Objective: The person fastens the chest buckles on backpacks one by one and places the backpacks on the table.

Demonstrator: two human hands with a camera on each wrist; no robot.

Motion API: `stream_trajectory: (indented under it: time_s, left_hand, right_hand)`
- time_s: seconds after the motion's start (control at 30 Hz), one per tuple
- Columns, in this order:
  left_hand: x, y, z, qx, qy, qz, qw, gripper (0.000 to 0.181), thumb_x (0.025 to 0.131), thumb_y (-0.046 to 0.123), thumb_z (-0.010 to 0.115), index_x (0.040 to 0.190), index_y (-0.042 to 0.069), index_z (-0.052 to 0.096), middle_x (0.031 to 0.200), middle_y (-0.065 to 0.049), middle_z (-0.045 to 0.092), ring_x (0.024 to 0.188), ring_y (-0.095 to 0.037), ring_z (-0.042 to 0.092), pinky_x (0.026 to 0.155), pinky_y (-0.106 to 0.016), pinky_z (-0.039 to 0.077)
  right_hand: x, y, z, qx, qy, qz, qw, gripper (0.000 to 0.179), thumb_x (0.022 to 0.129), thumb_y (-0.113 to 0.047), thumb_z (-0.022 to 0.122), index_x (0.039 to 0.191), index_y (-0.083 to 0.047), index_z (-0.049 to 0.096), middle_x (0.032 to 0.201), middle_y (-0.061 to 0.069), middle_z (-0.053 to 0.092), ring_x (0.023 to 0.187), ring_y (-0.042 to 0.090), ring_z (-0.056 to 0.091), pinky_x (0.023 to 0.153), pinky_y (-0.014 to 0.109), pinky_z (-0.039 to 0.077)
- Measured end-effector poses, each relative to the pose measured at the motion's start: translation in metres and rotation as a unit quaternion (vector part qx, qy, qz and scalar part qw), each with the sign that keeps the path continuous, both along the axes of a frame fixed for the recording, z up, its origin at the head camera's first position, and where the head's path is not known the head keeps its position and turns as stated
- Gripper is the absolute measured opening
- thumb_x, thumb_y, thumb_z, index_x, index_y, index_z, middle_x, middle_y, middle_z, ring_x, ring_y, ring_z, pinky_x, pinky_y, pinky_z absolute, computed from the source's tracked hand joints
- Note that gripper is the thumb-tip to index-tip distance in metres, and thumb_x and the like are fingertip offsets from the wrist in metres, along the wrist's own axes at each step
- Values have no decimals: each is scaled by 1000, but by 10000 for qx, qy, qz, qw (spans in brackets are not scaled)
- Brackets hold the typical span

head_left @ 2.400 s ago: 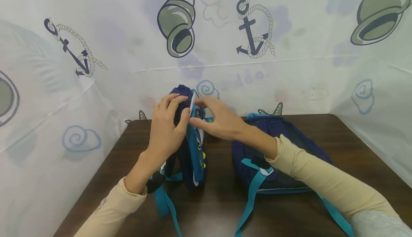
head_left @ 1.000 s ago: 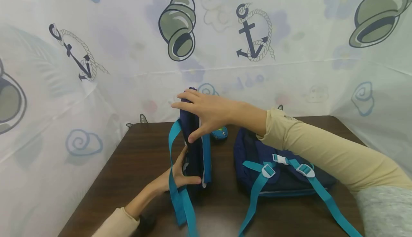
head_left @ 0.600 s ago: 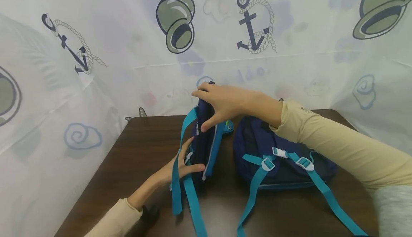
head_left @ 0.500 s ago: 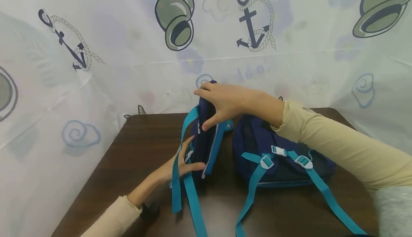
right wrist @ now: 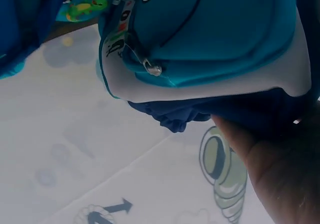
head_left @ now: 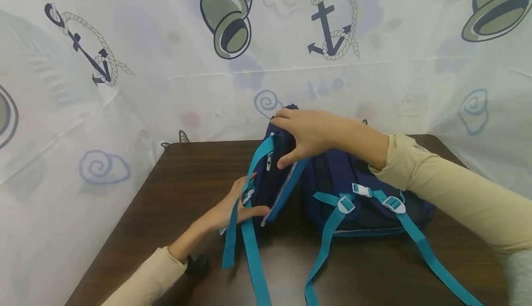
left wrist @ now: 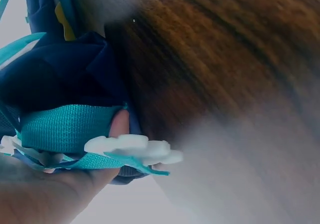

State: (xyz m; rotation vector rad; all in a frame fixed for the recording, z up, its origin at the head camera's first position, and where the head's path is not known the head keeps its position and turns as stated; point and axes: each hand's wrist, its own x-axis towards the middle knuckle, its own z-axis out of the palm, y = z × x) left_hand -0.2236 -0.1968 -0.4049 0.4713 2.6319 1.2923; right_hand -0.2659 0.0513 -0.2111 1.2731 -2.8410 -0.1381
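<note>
A small navy-and-teal backpack (head_left: 274, 190) stands on its edge near the middle of the table, leaning right, its teal straps (head_left: 255, 260) hanging toward me. My right hand (head_left: 313, 130) grips it from above, thumb on the near side and fingers over the far side. Lower down, my left hand (head_left: 230, 209) holds its left side, with the thumb across the near face. A white plastic strap slider (left wrist: 132, 146) lies by the left hand's fingers in the left wrist view. The right wrist view shows the teal front pocket (right wrist: 230, 28) with a metal zipper pull (right wrist: 152, 69).
A second, larger navy backpack (head_left: 338, 172) lies right beside the small one, its teal straps and white buckle (head_left: 361, 189) facing up. A dark brown table (head_left: 187, 172) lies under both. Behind hangs a white sheet (head_left: 166, 33) printed with shells and anchors.
Earlier both hands were at the backpack's top; the left moved down to its lower side. The small backpack has since turned, shifted right and tilted toward the larger one, both hands moving with it.
</note>
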Motion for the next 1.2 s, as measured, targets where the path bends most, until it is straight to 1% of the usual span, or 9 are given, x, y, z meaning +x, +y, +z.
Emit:
stream_trajectory:
  time_s: [0.1, 0.27, 0.4, 0.5, 0.77, 0.9, 1.03, 1.13, 1.2]
  left_hand:
    - [1, -1, 4, -278, 100, 35, 9996, 102, 82, 58, 74, 158, 34, 11, 161, -9, 13, 140, -39, 31, 107, -67, 34]
    - [3, -7, 9, -705, 179, 117, 9973, 102, 80, 63, 73, 158, 32, 13, 162, -11, 14, 139, -41, 34, 104, -67, 38]
    - [3, -20, 10, -842, 123, 24, 9964, 102, 81, 62, 72, 158, 33, 13, 162, -9, 12, 140, -40, 34, 103, -66, 39]
    - [3, -32, 10, -960, 76, -44, 9953, 103, 82, 61, 72, 159, 30, 11, 162, -9, 11, 140, -41, 33, 104, -67, 39]
    - [8, -55, 18, -1593, 202, 21, 9870, 107, 79, 65, 72, 160, 27, 14, 163, -14, 10, 139, -47, 34, 102, -70, 40]
    - [7, -63, 18, -1879, 322, 66, 9816, 107, 78, 66, 72, 160, 29, 14, 164, -16, 9, 138, -51, 37, 99, -70, 42]
    - [9, -73, 19, -2185, 405, 139, 9749, 109, 77, 68, 72, 160, 27, 15, 165, -19, 6, 132, -55, 44, 94, -68, 47]
    - [10, -79, 20, -2346, 465, 194, 9708, 110, 76, 68, 73, 160, 27, 16, 165, -20, 6, 126, -54, 50, 89, -65, 51]
    - [11, -84, 21, -2453, 521, 244, 9677, 110, 74, 68, 75, 159, 26, 18, 165, -19, 7, 118, -50, 58, 86, -61, 53]
  right_hand:
    - [0, 9, -6, -139, -104, -40, 9998, 108, 78, -70, 70, 157, -9, 29, 161, 14, 32, 145, 33, 38, 117, 51, 35]
    - [-2, 13, -18, -371, -169, -9, 9992, 105, 78, -67, 71, 157, -11, 32, 159, 14, 35, 144, 33, 40, 115, 53, 37]
    - [0, 10, -29, -440, -140, 103, 9989, 98, 80, -67, 69, 156, -16, 35, 157, 13, 39, 141, 32, 43, 113, 52, 40]
    - [3, 5, -37, -470, -95, 182, 9987, 93, 81, -67, 68, 155, -18, 38, 155, 14, 41, 141, 33, 43, 112, 54, 40]
    - [7, -5, -56, -512, -206, 97, 9984, 91, 83, -69, 63, 156, -22, 35, 156, 11, 40, 144, 34, 37, 109, 56, 43]
    - [8, -9, -72, -661, -248, -18, 9975, 92, 84, -69, 63, 157, -22, 34, 157, 11, 38, 147, 35, 33, 109, 54, 43]
    - [8, -14, -94, -898, -308, -81, 9955, 92, 85, -69, 62, 157, -21, 33, 157, 10, 37, 148, 38, 30, 108, 53, 45]
    - [8, -15, -109, -1186, -416, -116, 9920, 91, 85, -68, 63, 157, -21, 32, 159, 9, 34, 150, 40, 26, 107, 54, 45]
    - [8, -17, -119, -1402, -500, -106, 9888, 91, 86, -67, 63, 157, -21, 32, 160, 10, 32, 151, 41, 24, 106, 55, 46]
